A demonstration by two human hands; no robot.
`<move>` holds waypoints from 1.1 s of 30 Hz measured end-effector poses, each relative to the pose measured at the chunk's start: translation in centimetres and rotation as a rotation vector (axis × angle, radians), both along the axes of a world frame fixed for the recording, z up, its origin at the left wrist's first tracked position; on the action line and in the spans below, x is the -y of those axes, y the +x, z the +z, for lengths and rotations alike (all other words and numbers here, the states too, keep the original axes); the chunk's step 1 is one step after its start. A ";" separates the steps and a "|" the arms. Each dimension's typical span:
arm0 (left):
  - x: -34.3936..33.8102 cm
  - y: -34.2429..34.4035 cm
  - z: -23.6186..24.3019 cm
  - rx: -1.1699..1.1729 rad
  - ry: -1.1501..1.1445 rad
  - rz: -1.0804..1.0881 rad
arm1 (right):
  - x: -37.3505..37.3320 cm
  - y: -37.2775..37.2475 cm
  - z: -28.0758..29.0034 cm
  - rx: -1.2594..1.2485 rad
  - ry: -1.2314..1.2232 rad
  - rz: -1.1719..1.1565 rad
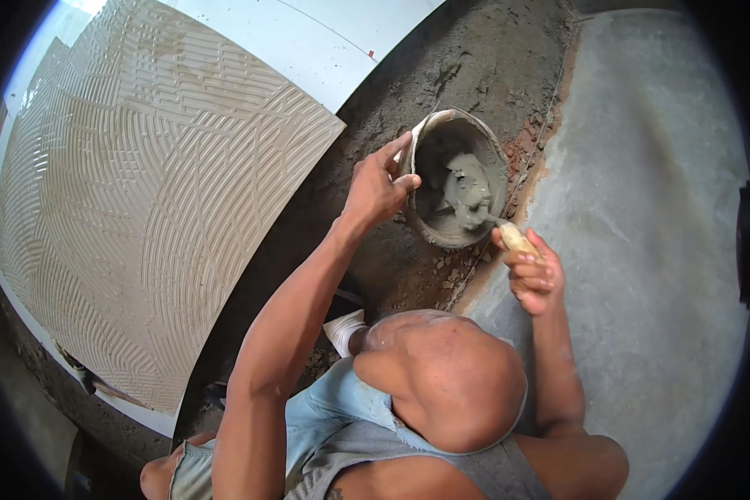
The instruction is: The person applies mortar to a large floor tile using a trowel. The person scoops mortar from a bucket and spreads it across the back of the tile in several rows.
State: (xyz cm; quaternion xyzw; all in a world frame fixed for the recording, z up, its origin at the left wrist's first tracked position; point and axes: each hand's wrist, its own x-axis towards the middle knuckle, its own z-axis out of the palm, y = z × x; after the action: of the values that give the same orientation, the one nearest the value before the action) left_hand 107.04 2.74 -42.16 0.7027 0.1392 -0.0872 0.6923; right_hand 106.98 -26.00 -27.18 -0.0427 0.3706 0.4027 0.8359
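My left hand (373,185) holds the rim of a round, mortar-smeared bucket (439,137) on its left side, thumb over the inner edge and fingers along the outside. The bucket leans so that its mouth faces me. Inside lies a lump of wet grey mortar (468,182). My right hand (533,277) is closed round the pale handle of a trowel (517,240) at the bucket's lower right rim. The trowel's shank reaches into the bucket, and its blade is covered by mortar.
To the left lies a large slab (158,192) coated with combed, ridged adhesive. A white panel (342,42) is beyond it. Rough dirt ground (483,50) runs under the bucket. On the right is a smooth grey concrete floor (642,217), with a string (550,125) along its edge.
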 end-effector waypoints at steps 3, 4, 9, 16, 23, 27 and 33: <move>-0.2 0.0 -0.2 0.011 -0.013 0.004 | -0.3 0.7 3.1 0.104 -0.188 0.269; -0.3 -0.3 -0.4 0.005 -0.037 0.021 | -0.8 1.3 3.2 0.104 -0.189 0.272; 0.1 0.1 0.0 0.022 -0.012 0.027 | -4.8 5.9 -0.5 0.586 -1.305 1.366; -0.1 0.5 -0.4 0.039 0.030 0.018 | -8.1 4.2 -6.4 1.809 -1.822 2.320; -0.7 -0.1 0.1 0.008 -0.024 0.013 | -7.8 7.5 2.8 2.012 -1.764 2.473; 0.7 0.6 0.3 0.053 -0.038 0.015 | -3.7 7.7 -5.8 1.820 -1.853 2.454; -0.3 -0.3 -0.7 -0.008 -0.070 0.039 | -6.9 5.0 2.1 1.748 -1.687 2.522</move>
State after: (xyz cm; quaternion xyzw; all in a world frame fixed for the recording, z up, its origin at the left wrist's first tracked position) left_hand 106.77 3.02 -42.87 0.6750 0.1523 -0.0812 0.7174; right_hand 111.97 -19.08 -25.11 0.8489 0.3162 -0.3237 0.2731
